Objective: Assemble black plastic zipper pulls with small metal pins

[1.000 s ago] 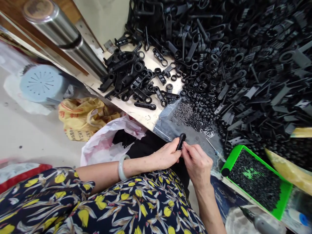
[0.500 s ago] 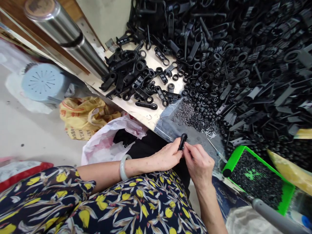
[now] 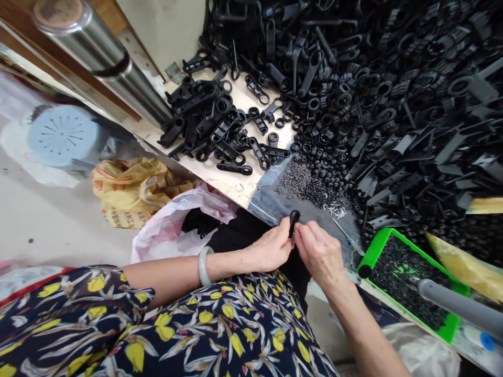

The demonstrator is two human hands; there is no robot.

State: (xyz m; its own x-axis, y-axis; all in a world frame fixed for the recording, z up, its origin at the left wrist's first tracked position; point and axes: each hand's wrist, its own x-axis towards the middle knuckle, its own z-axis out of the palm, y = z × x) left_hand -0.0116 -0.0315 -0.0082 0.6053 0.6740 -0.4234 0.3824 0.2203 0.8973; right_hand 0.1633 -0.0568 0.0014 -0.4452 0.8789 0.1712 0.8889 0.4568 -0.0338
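Note:
My left hand [image 3: 273, 247] is closed around a small, elongated black plastic part [image 3: 293, 220], its rounded end sticking up past the fingers. My right hand [image 3: 317, 250] is closed in a pinch against the lower side of that part; whatever its fingertips hold is hidden. Both hands are over the lap, by the worktable's near edge. Beyond them lie a heap of tiny metal pieces [image 3: 295, 179], small black rings [image 3: 328, 163] and a few silver pins [image 3: 336, 208]. A thin pointed tool [image 3: 348, 235] rests to the right of the pins.
Black handle-like parts [image 3: 223, 123] lie on the pale board, with a huge pile of black parts [image 3: 385, 104] behind. A green tray [image 3: 387, 238] of small black pieces stands right, a grey handle [image 3: 456, 298] across it. A steel flask [image 3: 98, 52] is left; bags [image 3: 137, 188] sit below.
Both hands keep hold at the black part, with the right wrist turned and its forearm swung outward to the right. The grey handle now lies farther over the green tray; the view shifted slightly.

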